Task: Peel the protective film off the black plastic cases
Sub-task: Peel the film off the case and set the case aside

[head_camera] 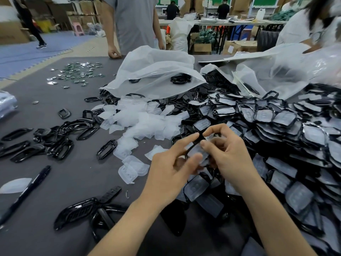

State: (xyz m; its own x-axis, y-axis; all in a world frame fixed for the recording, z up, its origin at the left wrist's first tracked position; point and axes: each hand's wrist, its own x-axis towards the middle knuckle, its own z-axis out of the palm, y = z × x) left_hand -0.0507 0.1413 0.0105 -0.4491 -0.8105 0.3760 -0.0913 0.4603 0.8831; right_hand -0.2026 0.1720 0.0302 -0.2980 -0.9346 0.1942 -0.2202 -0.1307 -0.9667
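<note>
One black plastic case [191,147] is held up between the two hands, just above the near side of the table [73,174]. It is pinched by the left hand [171,163] with the thumb and first finger. The fingers of the right hand [227,154] are curled round its other side. Pale protective film [201,153] is seen on the case between the thumbs. Whether the film itself is being pinched cannot be told, as this part is blurred.

Under and to the right of the hands, a big heap of film-covered cases [280,124] is piled on the table. Just past the hands, a pile of loose white films [142,121] is spread out. To the left, bare black cases [55,143] are scattered about. A black pen [27,191] is laid near the left edge.

Further back, a crumpled clear plastic bag [156,71] is lying over more black parts. Small shiny pieces [79,72] are scattered at the far left. A person in a gray shirt [134,21] is seen standing at the far edge of the table.
</note>
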